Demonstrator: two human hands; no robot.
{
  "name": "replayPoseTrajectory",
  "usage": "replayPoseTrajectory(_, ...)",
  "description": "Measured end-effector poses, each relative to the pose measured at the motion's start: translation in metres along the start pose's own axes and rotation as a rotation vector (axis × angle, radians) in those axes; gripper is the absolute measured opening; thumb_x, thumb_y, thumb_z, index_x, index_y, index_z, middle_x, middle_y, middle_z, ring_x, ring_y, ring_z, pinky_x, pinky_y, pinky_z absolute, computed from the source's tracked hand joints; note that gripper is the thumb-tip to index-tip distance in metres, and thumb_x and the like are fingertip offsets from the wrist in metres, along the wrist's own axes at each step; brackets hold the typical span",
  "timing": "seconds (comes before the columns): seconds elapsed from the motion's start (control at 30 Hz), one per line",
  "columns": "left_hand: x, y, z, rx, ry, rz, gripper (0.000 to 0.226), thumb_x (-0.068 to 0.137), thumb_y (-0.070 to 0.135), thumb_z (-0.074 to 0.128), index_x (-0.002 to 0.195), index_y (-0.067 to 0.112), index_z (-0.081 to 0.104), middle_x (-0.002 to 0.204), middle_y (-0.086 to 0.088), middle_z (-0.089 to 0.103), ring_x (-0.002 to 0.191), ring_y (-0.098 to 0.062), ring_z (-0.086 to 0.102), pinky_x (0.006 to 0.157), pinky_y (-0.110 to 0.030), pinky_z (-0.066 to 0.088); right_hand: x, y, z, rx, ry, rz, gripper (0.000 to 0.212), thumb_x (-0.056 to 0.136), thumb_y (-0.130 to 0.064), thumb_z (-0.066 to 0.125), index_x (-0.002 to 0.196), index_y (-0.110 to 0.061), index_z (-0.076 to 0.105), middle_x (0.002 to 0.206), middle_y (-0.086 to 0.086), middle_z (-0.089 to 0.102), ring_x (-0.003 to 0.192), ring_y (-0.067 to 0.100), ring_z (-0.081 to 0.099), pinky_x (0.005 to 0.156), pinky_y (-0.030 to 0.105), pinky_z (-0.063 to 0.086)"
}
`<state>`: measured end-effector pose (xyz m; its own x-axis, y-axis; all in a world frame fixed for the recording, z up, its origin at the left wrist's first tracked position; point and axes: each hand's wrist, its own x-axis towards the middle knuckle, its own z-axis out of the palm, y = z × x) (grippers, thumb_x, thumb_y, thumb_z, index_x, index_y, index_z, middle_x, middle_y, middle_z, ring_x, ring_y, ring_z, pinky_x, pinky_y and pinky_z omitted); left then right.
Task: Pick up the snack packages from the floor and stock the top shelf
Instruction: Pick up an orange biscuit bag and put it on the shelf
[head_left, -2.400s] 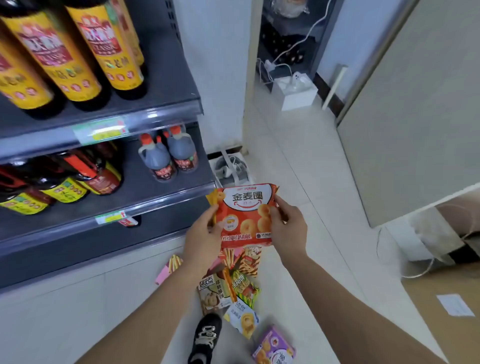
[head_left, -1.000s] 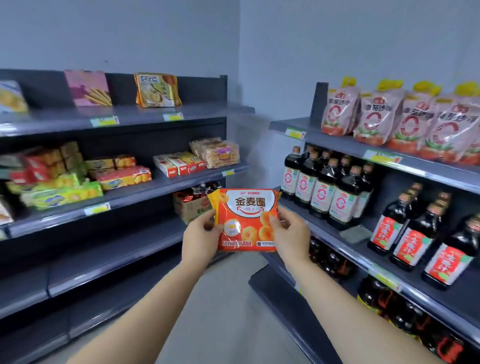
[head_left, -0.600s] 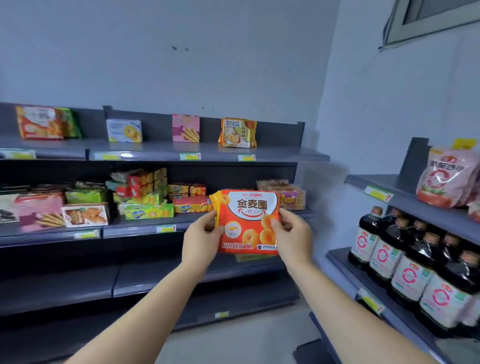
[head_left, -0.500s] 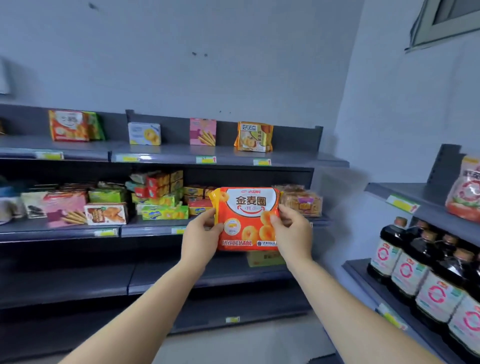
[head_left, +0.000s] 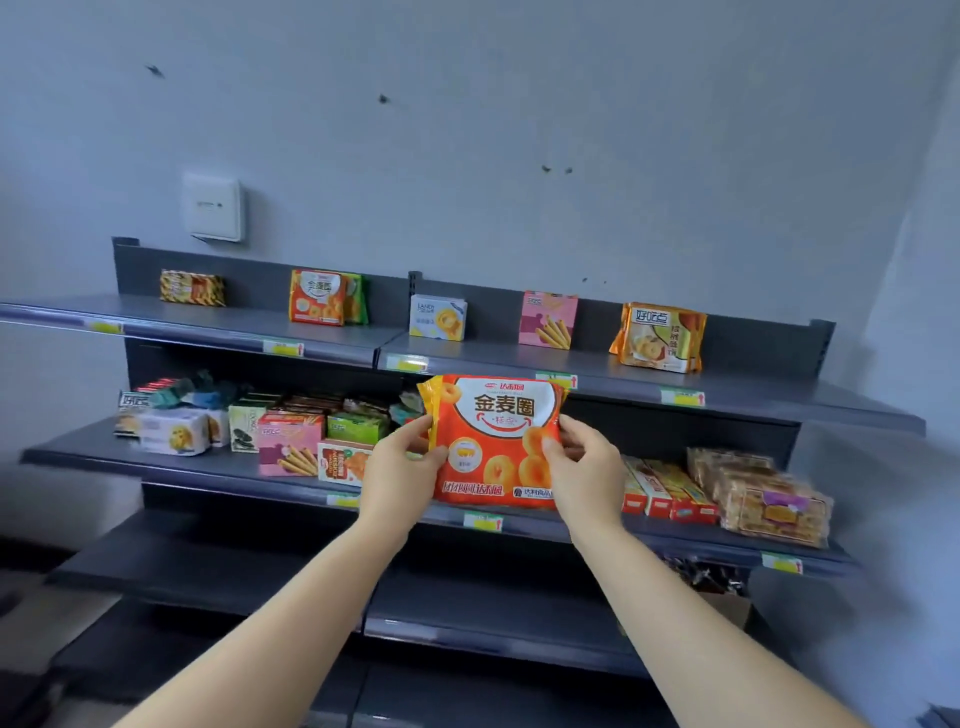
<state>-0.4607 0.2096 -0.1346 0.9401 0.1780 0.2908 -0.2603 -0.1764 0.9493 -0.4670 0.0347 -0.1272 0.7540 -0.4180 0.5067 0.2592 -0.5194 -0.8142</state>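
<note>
I hold an orange snack bag (head_left: 493, 441) with ring biscuits printed on it upright at chest height, facing me. My left hand (head_left: 402, 467) grips its left edge and my right hand (head_left: 584, 467) grips its right edge. Behind and above it runs the dark grey top shelf (head_left: 753, 395). On that shelf stand a matching orange bag (head_left: 318, 297), a striped pack (head_left: 192, 287), a white box (head_left: 438, 317), a pink box (head_left: 548, 319) and a yellow-orange bag (head_left: 658, 338), with bare gaps between them.
The middle shelf (head_left: 182, 470) below is crowded with snack boxes on the left and red boxes (head_left: 662, 491) and wrapped cakes (head_left: 763, 493) on the right. Lower shelves look dark and mostly bare. A white wall box (head_left: 213, 208) hangs above the rack's left end.
The view has swung up from the floor and round to the snack rack, now panning left. Both hands keep the same hold on the orange bag in front of me.
</note>
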Motion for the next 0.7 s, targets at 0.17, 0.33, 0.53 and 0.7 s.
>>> replayPoseTrajectory(0.17, 0.057, -0.007, -0.043, 0.042, 0.055, 0.036, 0.044, 0.094, 0.020, 0.058, 0.138, 0.023, 0.050, 0.108, 0.001, 0.062, 0.086, -0.011, 0.064, 0.064, -0.028, 0.056, 0.024, -0.022, 0.068, 0.059, -0.018, -0.012, 0.033, 0.094, -0.026, 0.059, 0.126, -0.018, 0.061, 0.113, -0.003, 0.065, 0.104, 0.015, 0.060, 0.088, 0.040, 0.055)
replayPoseTrajectory(0.33, 0.117, -0.019, -0.091, 0.051, 0.093, 0.048, 0.045, 0.094, 0.021, 0.058, 0.138, 0.025, 0.048, 0.109, -0.001, 0.062, 0.087, -0.010, 0.065, 0.061, -0.027, 0.056, 0.048, -0.045, 0.143, 0.098, -0.037, -0.041, 0.032, 0.092, -0.021, 0.061, 0.124, -0.016, 0.063, 0.111, -0.001, 0.066, 0.097, 0.013, 0.060, 0.085, 0.037, 0.054)
replayPoseTrajectory(0.53, 0.178, -0.035, -0.128, 0.036, 0.140, 0.042, 0.045, 0.094, 0.020, 0.058, 0.138, 0.024, 0.048, 0.108, -0.002, 0.063, 0.089, -0.015, 0.066, 0.065, -0.032, 0.059, 0.079, -0.062, 0.217, 0.136, -0.075, -0.063, 0.030, 0.091, -0.020, 0.061, 0.122, -0.017, 0.065, 0.109, -0.001, 0.068, 0.096, 0.014, 0.061, 0.086, 0.038, 0.054)
replayPoseTrajectory(0.7, 0.232, -0.048, -0.144, 0.073, 0.191, 0.056, 0.044, 0.095, 0.021, 0.057, 0.138, 0.023, 0.049, 0.104, 0.002, 0.062, 0.084, -0.011, 0.063, 0.061, -0.026, 0.053, 0.113, -0.065, 0.275, 0.160, -0.110, -0.087, 0.031, 0.091, -0.021, 0.061, 0.122, -0.019, 0.065, 0.112, -0.001, 0.068, 0.100, 0.015, 0.063, 0.088, 0.039, 0.054)
